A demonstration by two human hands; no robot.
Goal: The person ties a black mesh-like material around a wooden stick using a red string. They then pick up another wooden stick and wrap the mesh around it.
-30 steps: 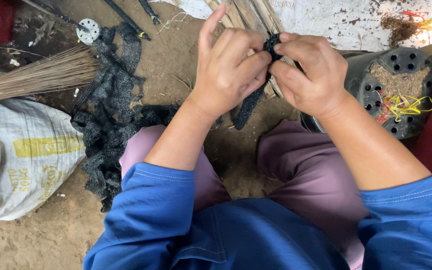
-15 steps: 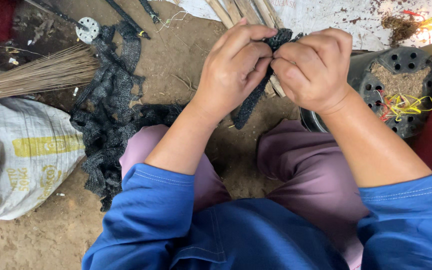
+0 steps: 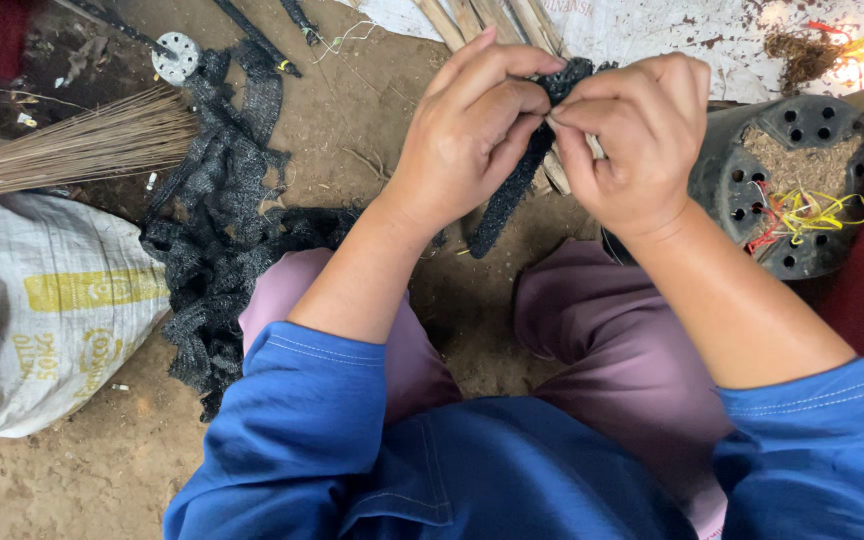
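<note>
Both of my hands meet in front of me over my knees, gripping one strip of black mesh netting [image 3: 508, 200]. My left hand [image 3: 467, 140] pinches its upper end with thumb and fingers. My right hand [image 3: 632, 135] holds the same end from the other side, fingertips touching those of the left. The rest of the strip hangs down between my wrists. A long heap of the same black netting [image 3: 222, 250] lies on the dirt at my left knee.
A black perforated plastic pot [image 3: 802, 180] lies on its side at right, with soil and yellow and red strings on it. A white woven sack [image 3: 42, 310] sits at left, a broom of thin sticks [image 3: 72, 150] above it, and wooden sticks [image 3: 492, 20] ahead.
My left fingers, spread wider a second ago, have closed onto the netting. Both hands have shifted slightly while working its upper end.
</note>
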